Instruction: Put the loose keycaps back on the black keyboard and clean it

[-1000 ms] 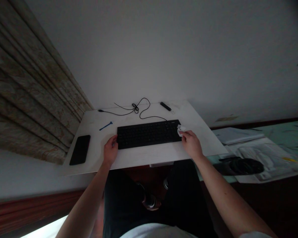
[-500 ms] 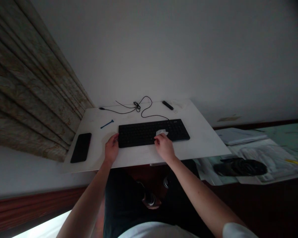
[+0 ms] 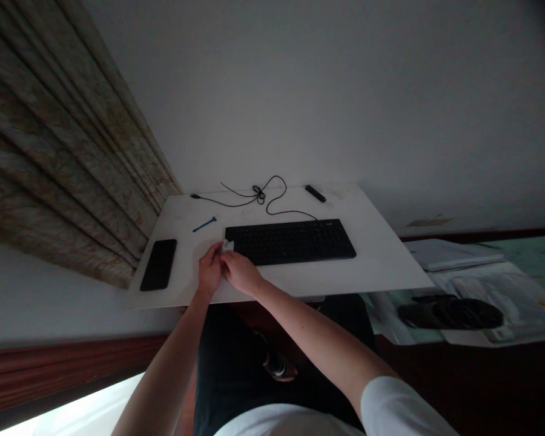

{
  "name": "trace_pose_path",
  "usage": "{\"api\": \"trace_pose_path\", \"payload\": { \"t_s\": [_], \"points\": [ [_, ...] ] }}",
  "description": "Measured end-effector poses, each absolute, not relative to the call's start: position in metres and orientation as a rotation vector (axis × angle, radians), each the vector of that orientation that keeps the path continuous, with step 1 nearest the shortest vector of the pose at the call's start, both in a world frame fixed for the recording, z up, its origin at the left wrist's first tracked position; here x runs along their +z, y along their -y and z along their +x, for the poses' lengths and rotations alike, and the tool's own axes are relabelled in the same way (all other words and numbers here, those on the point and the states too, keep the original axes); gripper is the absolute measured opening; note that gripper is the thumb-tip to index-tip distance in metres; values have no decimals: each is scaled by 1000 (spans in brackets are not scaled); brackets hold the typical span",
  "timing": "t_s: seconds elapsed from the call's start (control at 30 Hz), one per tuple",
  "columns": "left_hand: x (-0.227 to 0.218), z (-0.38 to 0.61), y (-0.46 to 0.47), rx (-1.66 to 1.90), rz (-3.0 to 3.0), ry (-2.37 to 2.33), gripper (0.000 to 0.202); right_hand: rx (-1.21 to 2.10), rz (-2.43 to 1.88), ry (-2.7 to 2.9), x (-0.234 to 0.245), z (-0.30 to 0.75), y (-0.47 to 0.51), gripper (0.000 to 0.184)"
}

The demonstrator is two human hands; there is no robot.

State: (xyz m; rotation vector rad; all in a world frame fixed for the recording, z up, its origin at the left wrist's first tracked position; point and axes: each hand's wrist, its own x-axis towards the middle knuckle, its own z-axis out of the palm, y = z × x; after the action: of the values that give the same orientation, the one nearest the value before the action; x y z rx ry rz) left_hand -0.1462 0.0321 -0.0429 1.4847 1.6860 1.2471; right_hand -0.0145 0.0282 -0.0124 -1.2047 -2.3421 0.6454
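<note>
A black keyboard [image 3: 295, 242] lies flat across the white table. My left hand [image 3: 209, 267] is closed at the keyboard's left end, thumb and fingers around that edge. Pinched in my right hand [image 3: 240, 272] is a crumpled white tissue [image 3: 227, 245], over the keyboard's lower left corner. The two hands touch or nearly touch there, and the right fingertips are partly hidden. From the keyboard's back edge a thin black cable [image 3: 293, 212] runs to a tied bundle and a plug.
A black phone [image 3: 158, 264] lies at the table's left, with a small blue brush-like tool [image 3: 204, 224] beyond it. A short black stick-shaped object [image 3: 315, 193] is near the wall. Right of the table [image 3: 390, 272], a lower surface holds papers and a dark bundle [image 3: 452, 312].
My right hand has slid the tissue left along the keyboard, from its middle to its left end. My left hand stays at the left edge. The view has shifted slightly.
</note>
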Motion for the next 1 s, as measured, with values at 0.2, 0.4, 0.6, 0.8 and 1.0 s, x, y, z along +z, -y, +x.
{"api": "trace_pose_path", "payload": {
  "t_s": [0.2, 0.4, 0.6, 0.8, 1.0],
  "points": [
    [-42, -143, -33, 1266, 1496, -1653, 33, 490, -1186, 2424, -18, 51, -22, 31],
    [-45, -142, -33, 1277, 1498, -1634, 33, 403, -1286, 2398, -21, 145, -14, 35],
    [-45, -142, -32, 1273, 1502, -1640, 33, 326, -1439, 2255, -23, 237, -8, 27],
    [-43, -141, -32, 1259, 1497, -1653, 34, 296, -1570, 2012, -32, 313, -3, 22],
    [-41, -139, -31, 1251, 1514, -1669, 34, 255, -1689, 1656, -48, 338, -3, 20]
  ]
}}
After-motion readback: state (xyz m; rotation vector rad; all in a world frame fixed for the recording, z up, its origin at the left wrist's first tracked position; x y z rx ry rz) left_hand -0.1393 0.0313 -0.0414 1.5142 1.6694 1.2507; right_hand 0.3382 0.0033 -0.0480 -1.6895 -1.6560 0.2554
